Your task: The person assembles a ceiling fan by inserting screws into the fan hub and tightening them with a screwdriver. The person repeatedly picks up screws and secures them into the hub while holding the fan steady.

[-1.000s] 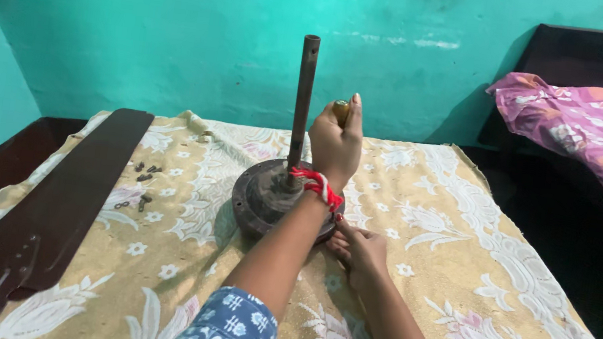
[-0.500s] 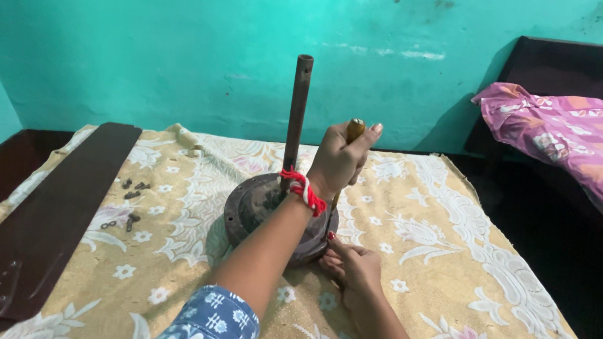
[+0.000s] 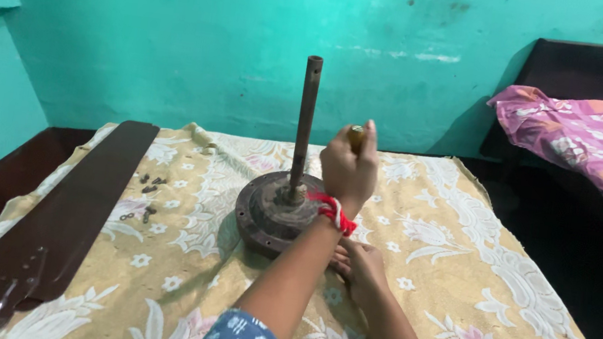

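One cloth-covered surface (image 3: 460, 250) stands against a teal wall (image 3: 179, 39). At its middle sits a round, rusty motor housing (image 3: 266, 211) with an upright shaft (image 3: 305, 124). Left hand (image 3: 349, 169) grips a yellow-handled tool (image 3: 356, 133); right hand (image 3: 359, 265), loosely curled, touches the housing's rim.

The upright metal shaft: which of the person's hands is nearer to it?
Left. The left hand grips a tool handle just beside the shaft; the right hand rests lower, at the motor housing edge.
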